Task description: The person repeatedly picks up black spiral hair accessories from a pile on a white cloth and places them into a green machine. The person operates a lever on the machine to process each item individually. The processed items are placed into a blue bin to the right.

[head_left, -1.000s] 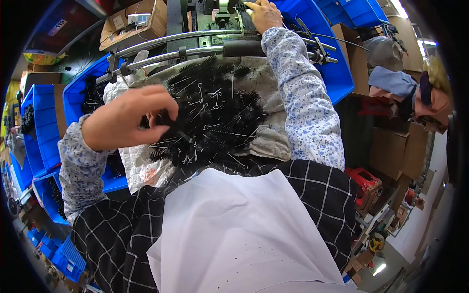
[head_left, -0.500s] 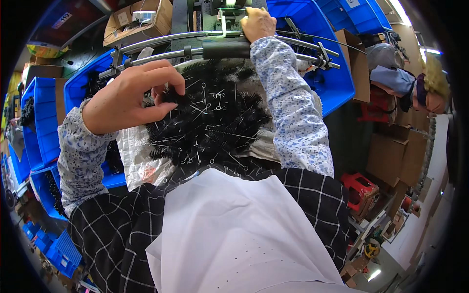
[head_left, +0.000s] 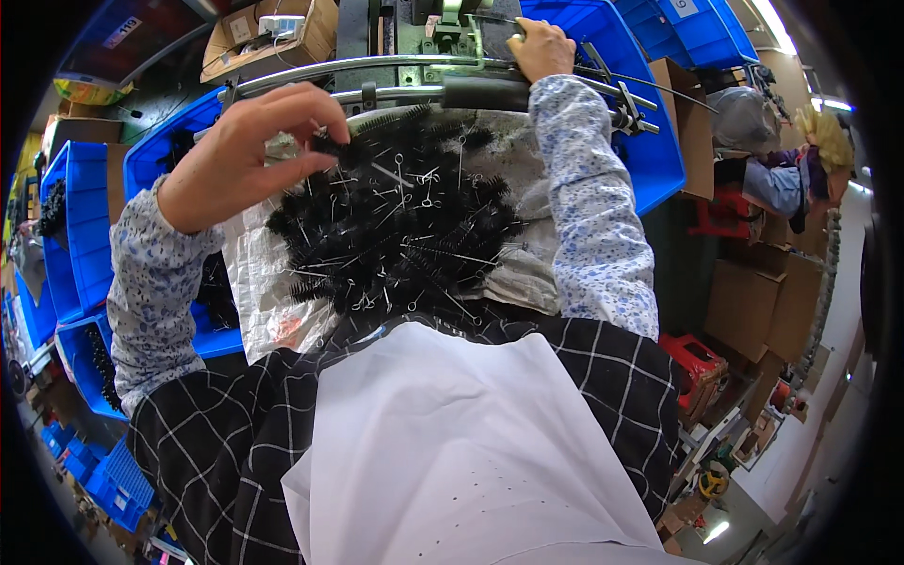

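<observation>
Hands well apart: left pinching a black brush above the pile, right up at the machine.
Left hand (head_left: pixel 247 151): thumb and fingers curled around a small black brush (head_left: pixel 328 145), over upper left of the brush pile (head_left: pixel 395 231). Right hand (head_left: pixel 546 51): fingers bent in at the machine (head_left: pixel 443 45), right side, beside a thin dark rod (head_left: pixel 494 18); cannot tell whether gripped. Pile (black bristles, looped wire ends) lies on a pale sack (head_left: pixel 527 281), between forearms, below metal rails (head_left: pixel 348 67). Blue bin (head_left: pixel 656 155) right, cardboard box (head_left: pixel 259 56) upper left, red stool (head_left: pixel 699 367) far right.
</observation>
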The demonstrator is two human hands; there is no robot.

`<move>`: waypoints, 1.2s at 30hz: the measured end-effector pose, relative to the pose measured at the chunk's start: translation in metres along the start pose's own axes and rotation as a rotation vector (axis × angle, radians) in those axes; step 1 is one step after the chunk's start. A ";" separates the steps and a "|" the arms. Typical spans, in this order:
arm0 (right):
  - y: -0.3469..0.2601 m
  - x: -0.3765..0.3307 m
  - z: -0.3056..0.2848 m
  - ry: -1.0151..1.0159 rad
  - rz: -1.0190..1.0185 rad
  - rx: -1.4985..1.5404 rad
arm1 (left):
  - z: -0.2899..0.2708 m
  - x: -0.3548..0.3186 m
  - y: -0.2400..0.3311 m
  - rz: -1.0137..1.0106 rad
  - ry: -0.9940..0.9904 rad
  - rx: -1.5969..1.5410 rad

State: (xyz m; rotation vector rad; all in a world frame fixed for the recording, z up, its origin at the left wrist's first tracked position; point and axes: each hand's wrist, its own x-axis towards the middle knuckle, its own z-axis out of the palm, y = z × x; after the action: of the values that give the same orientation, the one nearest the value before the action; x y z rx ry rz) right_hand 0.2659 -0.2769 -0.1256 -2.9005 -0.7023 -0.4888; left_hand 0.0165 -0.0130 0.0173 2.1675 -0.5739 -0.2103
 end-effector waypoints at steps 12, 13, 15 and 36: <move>0.081 0.034 -0.033 0.062 0.102 -0.069 | 0.021 0.028 -0.011 0.040 0.032 0.055; 0.076 0.026 -0.042 0.155 0.022 -0.002 | 0.025 0.033 -0.013 0.046 0.073 0.041; 0.033 0.001 -0.071 0.346 -0.153 0.148 | 0.035 0.043 -0.016 0.042 0.163 0.027; -0.023 0.008 -0.005 -0.034 -0.042 0.092 | 0.068 -0.017 -0.025 -0.135 -0.339 0.232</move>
State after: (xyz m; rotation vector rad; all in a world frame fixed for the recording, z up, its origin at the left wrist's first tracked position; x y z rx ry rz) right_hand 0.2607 -0.2535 -0.1171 -2.8195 -0.7703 -0.4011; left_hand -0.0141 -0.0401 -0.0452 2.4166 -0.6680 -0.6193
